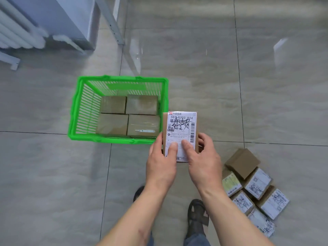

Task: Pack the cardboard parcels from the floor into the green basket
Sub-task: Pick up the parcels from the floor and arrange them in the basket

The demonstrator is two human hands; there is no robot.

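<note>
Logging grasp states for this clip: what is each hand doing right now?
Left hand: holding the labelled parcel, thumb on its label.
Right hand: holding the same parcel.

Single head view, looking steeply down, hands close.

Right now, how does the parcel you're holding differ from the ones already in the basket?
The held parcel shows a white shipping label; the four basket parcels show plain taped tops. It is gripped by both hands, left and right, beside the basket; they lie flat inside. All are brown cardboard.
</note>
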